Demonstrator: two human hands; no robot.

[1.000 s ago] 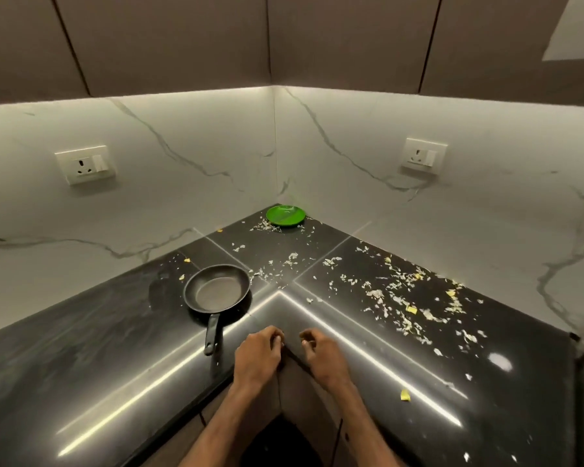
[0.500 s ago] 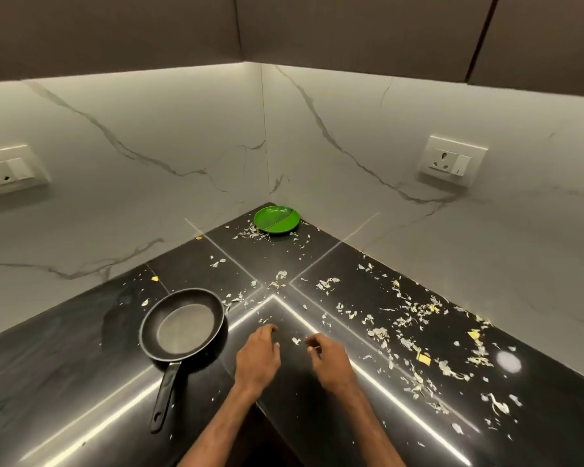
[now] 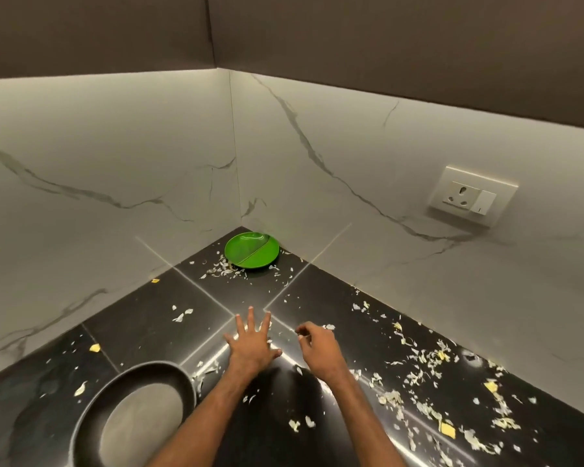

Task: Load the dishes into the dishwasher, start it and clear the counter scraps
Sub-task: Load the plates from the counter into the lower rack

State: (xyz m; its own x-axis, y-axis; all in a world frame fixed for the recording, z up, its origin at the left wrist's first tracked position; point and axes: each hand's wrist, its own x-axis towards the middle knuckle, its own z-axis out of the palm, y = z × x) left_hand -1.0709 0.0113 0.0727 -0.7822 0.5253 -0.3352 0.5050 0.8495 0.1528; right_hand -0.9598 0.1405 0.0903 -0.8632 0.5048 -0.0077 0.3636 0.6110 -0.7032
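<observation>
White marble-look backsplash (image 3: 351, 156), grey-veined, two panels meeting in a corner. One white wall socket with switch (image 3: 471, 196), mounted on the right-hand panel. Dark brown upper cabinets (image 3: 385, 38) along both walls.

Pan (image 3: 134, 412) left of hands, plate (image 3: 251, 250) behind

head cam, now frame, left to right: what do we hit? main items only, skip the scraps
frying pan → left hand → right hand → wall socket. The green plate is left out because it lines up with the left hand.
</observation>
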